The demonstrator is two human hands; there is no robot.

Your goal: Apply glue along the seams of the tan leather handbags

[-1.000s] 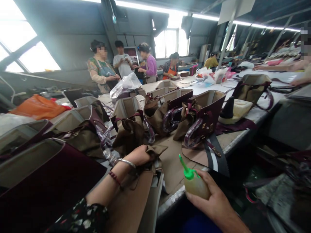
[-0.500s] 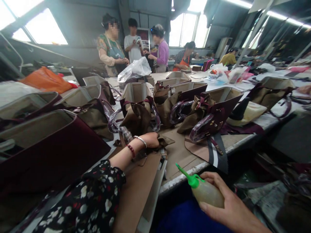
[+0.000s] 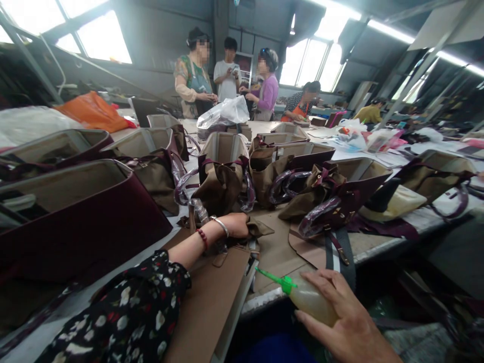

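My left hand (image 3: 237, 225) reaches across to the table's middle, closed on a piece of olive-brown fabric (image 3: 260, 228) whose pointed end sticks out to the right. Under that forearm lies a flat brown panel (image 3: 215, 297). My right hand (image 3: 340, 307), at the front edge of the table, grips a squeeze bottle (image 3: 312, 302) of yellowish liquid. The bottle's green nozzle (image 3: 274, 278) points left, toward the panel's edge. Just beyond my left hand stands an unfinished handbag (image 3: 221, 184) with plastic-wrapped handles.
A large maroon bag body (image 3: 143, 214) stands at the left, and another handbag (image 3: 340, 201) on the right. Behind it sits a pale jug (image 3: 403, 201). White plastic (image 3: 227, 112) and an orange bag (image 3: 93, 111) lie farther back. Several people are beyond the table.
My right hand has tipped the squeeze bottle flatter and brought its nozzle left and slightly down. My left hand keeps its hold on the fabric. The view has shifted a little.
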